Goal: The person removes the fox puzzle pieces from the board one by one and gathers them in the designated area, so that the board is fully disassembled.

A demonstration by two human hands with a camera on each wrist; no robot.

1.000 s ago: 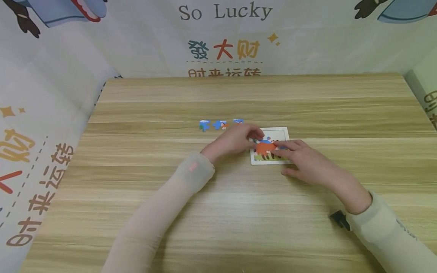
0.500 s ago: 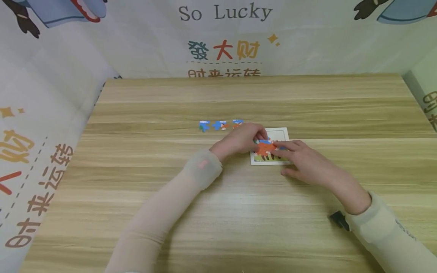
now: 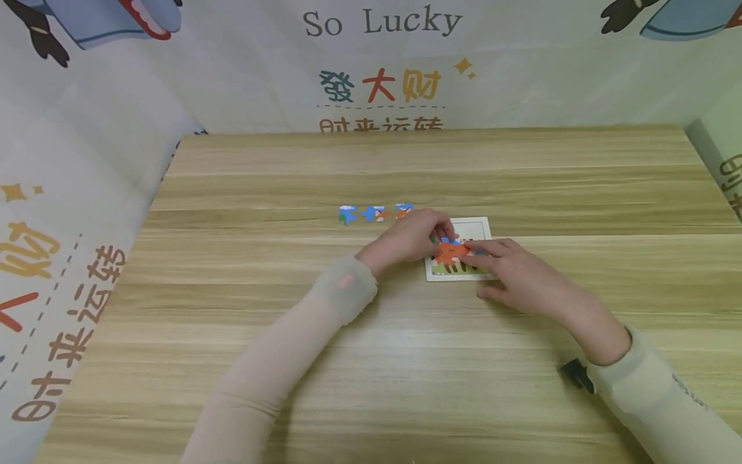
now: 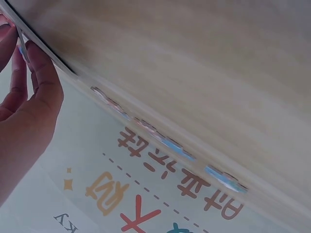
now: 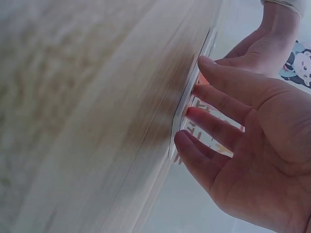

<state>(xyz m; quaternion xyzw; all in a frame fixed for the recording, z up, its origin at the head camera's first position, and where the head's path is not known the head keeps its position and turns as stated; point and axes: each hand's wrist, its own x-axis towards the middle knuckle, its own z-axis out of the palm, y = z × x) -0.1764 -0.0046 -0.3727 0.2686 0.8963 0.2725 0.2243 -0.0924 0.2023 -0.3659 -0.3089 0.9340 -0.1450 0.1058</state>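
A white-framed jigsaw board (image 3: 475, 227) lies on the table, its orange and green animal picture (image 3: 451, 254) partly covered by fingers. Over its left side, my left hand (image 3: 413, 233) pinches a thin jigsaw piece (image 4: 23, 47) on edge between thumb and fingers. My right hand (image 3: 524, 278) has its fingers extended, with fingertips resting on the picture's right part and the thumb by the board's lower right corner. In the right wrist view those fingers (image 5: 216, 124) reach onto the board's face. The left hand hides the board's upper left corner.
Three loose jigsaw pieces lie in a row left of the board: a blue-green one (image 3: 346, 214), a blue one with orange (image 3: 373, 213), and one (image 3: 404, 210) beside the left hand. A printed cloth (image 3: 255, 71) hangs behind the wooden table (image 3: 406, 386).
My left hand has shifted slightly right, farther over the board, and then tilted its piece, showing more of the orange. The right hand stays in place.
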